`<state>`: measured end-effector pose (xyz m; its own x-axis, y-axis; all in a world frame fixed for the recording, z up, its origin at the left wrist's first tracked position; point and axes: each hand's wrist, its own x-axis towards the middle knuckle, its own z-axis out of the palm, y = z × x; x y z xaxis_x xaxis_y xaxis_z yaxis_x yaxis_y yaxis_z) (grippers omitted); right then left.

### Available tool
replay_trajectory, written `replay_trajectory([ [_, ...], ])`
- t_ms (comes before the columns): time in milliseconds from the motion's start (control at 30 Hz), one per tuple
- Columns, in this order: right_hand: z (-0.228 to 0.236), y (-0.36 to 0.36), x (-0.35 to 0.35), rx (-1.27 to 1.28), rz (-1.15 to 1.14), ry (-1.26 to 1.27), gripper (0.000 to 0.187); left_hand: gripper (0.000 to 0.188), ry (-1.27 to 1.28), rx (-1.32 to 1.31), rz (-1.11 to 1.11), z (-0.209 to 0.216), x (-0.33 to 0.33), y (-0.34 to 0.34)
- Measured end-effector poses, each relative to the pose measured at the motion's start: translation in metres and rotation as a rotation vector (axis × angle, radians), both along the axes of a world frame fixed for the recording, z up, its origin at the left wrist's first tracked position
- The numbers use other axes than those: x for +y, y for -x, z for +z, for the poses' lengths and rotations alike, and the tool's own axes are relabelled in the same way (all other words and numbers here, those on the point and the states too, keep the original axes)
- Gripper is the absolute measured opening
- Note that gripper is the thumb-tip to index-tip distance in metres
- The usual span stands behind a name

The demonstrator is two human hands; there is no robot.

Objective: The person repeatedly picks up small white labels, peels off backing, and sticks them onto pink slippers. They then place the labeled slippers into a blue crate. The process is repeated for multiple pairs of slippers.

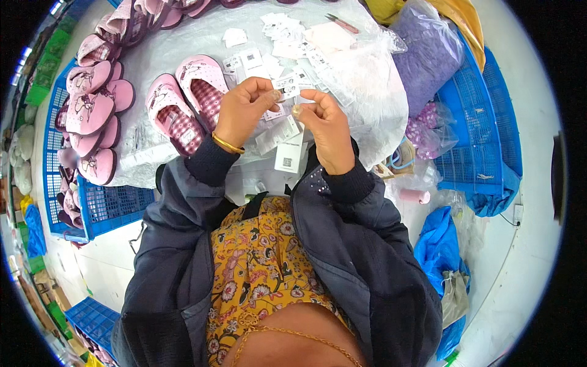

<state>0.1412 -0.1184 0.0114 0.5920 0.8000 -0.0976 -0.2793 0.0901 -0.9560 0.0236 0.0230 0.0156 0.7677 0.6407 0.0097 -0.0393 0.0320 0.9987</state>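
My left hand point(244, 113) pinches a small white printed label point(286, 87) between thumb and fingertips, above the table. Close on its right, my right hand point(329, 128) has thumb and index finger curled together near the label's edge. Something tiny and pale seems to sit at that thumb, too small to name. Below the hands, white hang tags point(287, 156) lie at the near edge of the table. Just left of my left hand rests a pair of pink slippers point(164, 101) with checked lining, side by side.
Loose white labels point(282, 30) and small snips point(342, 23) lie farther back on the plastic-covered table point(137, 144). Stacked pink slippers point(92, 110) line the left and far edges, over a blue crate point(116, 205). At right stand a purple bag point(425, 55) and blue crates point(455, 147).
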Motion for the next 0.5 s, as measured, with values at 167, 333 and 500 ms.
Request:
replay_trajectory([
  [167, -0.006, 0.001, 0.002, 0.048, -0.007, -0.037, 0.038, 0.013, 0.045, -0.06, -0.005, -0.005, -0.009, 0.001],
  [333, -0.006, 0.002, 0.001, 0.089, -0.01, -0.021, 0.034, 0.015, 0.064, -0.079, -0.035, -0.013, -0.012, 0.003],
  [500, -0.011, 0.0, -0.003, 0.099, 0.019, -0.027, 0.022, 0.017, -0.183, 0.032, -0.091, -0.016, -0.013, 0.01],
])
